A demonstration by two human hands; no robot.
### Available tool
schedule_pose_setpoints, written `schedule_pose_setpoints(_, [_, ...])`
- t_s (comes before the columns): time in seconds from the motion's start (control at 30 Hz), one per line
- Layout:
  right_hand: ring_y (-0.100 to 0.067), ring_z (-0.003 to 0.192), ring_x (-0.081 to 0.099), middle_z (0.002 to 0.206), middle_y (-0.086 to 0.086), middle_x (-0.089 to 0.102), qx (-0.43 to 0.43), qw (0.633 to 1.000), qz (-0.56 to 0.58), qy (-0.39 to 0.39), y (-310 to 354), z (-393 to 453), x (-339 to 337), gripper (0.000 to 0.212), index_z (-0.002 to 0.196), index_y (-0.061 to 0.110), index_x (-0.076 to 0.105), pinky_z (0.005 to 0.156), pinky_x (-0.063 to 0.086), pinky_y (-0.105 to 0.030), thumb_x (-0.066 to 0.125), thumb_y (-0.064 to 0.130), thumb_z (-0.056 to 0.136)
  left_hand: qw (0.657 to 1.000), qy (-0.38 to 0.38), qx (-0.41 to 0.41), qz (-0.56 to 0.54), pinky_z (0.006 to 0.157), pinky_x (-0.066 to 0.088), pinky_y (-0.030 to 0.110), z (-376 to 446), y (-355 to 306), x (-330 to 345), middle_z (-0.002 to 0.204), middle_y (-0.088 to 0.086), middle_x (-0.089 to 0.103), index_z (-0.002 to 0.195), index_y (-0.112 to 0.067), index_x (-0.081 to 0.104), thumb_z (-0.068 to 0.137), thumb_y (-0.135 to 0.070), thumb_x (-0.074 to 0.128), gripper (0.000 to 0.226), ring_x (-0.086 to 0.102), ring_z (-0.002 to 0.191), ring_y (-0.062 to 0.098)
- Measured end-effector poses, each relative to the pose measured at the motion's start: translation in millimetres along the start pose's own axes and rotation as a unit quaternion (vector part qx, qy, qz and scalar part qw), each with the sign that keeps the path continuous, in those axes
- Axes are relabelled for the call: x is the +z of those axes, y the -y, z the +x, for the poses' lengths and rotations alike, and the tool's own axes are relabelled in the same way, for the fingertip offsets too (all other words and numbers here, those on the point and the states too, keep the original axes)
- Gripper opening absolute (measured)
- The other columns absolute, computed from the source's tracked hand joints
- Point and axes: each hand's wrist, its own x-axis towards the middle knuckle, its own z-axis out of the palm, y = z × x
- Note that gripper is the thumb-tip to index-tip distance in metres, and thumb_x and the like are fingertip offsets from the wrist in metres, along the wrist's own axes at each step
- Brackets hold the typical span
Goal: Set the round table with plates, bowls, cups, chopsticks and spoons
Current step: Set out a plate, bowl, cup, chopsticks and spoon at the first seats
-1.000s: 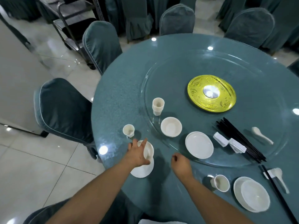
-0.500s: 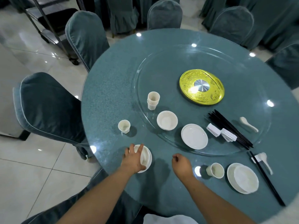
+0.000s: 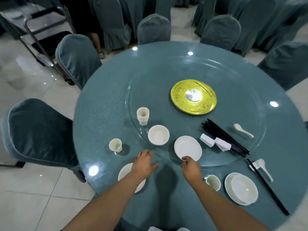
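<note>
Fingers (image 3: 146,154) of the left hand (image 3: 144,164) are spread and empty, hovering over the tabletop (image 3: 103,114) just past a white plate (image 3: 125,172) that the wrist partly covers. Beyond those fingers to the left stands a single cup (image 3: 115,145); farther off are a stack of cups (image 3: 142,116) and a bowl (image 3: 158,135) on the glass turntable (image 3: 166,77). The right hand (image 3: 190,167) has its fingers (image 3: 184,158) curled together, pinching the near rim of a stack of plates (image 3: 188,148). Right of that hand sit a cup (image 3: 213,182) and a bowl on a plate (image 3: 241,189), with chopsticks (image 3: 225,137) and a spoon (image 3: 242,130) beyond
</note>
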Motion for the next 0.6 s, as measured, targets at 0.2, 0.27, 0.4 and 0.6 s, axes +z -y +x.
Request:
schedule_pose_setpoints(0.2, [-0.026,0.096,0.063,0.102,-0.006,0.073,-0.004,0.999,-0.007,-0.048,-19,40,-64,0.031,0.111,0.018,0.067,0.081,0.049,-0.031,0.041,0.017,0.094,0.998,0.01,0.058,-0.015,0.112,0.033,0.032,43,-85,-8,0.14,0.0,0.045,0.141,-0.022,0.045,0.09,-0.044,0.06,0.057,0.041,0.129,0.023])
schedule_pose_setpoints(0.27, [-0.022,0.084,0.059,0.1,-0.005,0.073,0.002,0.998,-0.008,-0.07,-30,54,-86,0.029,0.104,0.019,0.068,0.073,0.044,-0.028,0.041,0.018,0.093,0.997,0.025,0.066,-0.014,0.11,0.036,0.034,59,-114,-7,0.14,0.0,0.047,0.14,-0.022,0.046,0.09,-0.043,0.06,0.055,0.043,0.128,0.023])
schedule_pose_setpoints(0.4, [-0.026,0.08,0.058,0.098,-0.007,0.071,0.032,0.995,-0.044,-0.081,-50,84,-123,0.019,0.097,0.02,0.063,0.071,0.043,-0.029,0.046,0.023,0.093,0.996,0.044,0.077,-0.004,0.108,0.038,0.035,96,-159,-1,0.142,-0.001,0.047,0.14,-0.023,0.046,0.092,-0.041,0.057,0.053,0.046,0.129,0.021])
schedule_pose_setpoints(0.6, [-0.031,0.102,0.064,0.109,-0.008,0.069,0.025,0.993,-0.105,-0.054,-59,121,-148,0.03,0.119,0.02,0.055,0.081,0.05,-0.034,0.049,0.036,0.095,0.995,0.059,0.074,-0.024,0.109,0.038,0.035,131,-193,14,0.14,0.001,0.05,0.139,-0.02,0.049,0.092,-0.039,0.057,0.051,0.047,0.129,0.02])
